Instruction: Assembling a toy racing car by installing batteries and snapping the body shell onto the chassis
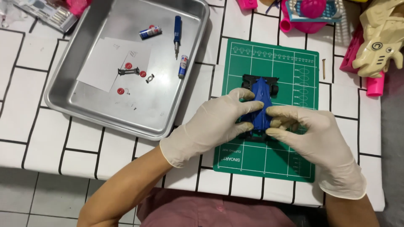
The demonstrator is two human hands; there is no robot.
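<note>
A blue toy race car (261, 97) with black wheels lies on a green cutting mat (290, 67) on the table. Both of my hands wear pale latex gloves. My left hand (212, 124) grips the car's left side, thumb over the blue body shell. My right hand (313, 136) holds the car's right side near its closer end, fingers curled around it. The near end of the car is hidden under my fingers.
A steel tray (97, 111) at the left holds a white paper sheet, two batteries (150, 32), a blue screwdriver (177, 35), small red gears and metal parts. Pink and cream toys (378, 38) crowd the far right. A plastic tool case (44, 14) sits far left.
</note>
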